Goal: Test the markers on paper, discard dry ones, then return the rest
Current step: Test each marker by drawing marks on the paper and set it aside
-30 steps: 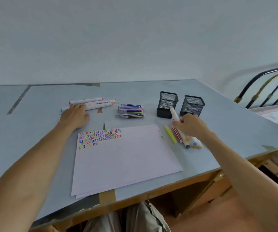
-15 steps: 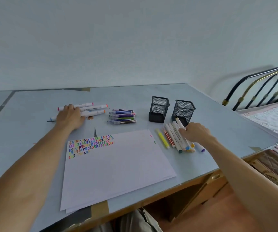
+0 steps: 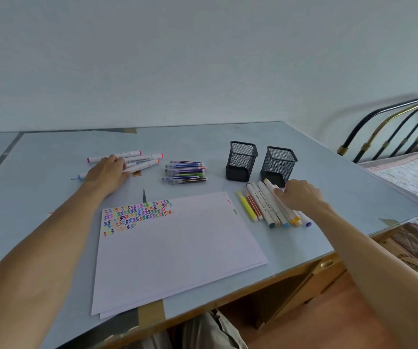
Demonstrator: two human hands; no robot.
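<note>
A white sheet of paper (image 3: pixel 177 248) with rows of coloured test squiggles at its top left lies in front of me. My left hand (image 3: pixel 108 172) lies over a group of thick white markers (image 3: pixel 143 159) at the far left, its fingers curled round one of them. Several thin coloured markers (image 3: pixel 185 171) lie in a stack at the middle. Right of the paper is a row of markers (image 3: pixel 261 205), thin and thick. My right hand (image 3: pixel 300 195) rests on that row, fingertips touching a thick white marker. Two black mesh pen cups (image 3: pixel 242 159) (image 3: pixel 278 165) stand just behind.
The glass-topped desk (image 3: pixel 354 187) ends close to my right arm at its front right edge. A metal bed frame (image 3: pixel 392 127) and a quilt (image 3: pixel 417 177) lie beyond it on the right. The wall runs behind the desk.
My right hand held a thick white marker up near the cups, then laid it into the row right of the paper and stays on it. My left hand has kept its place.
</note>
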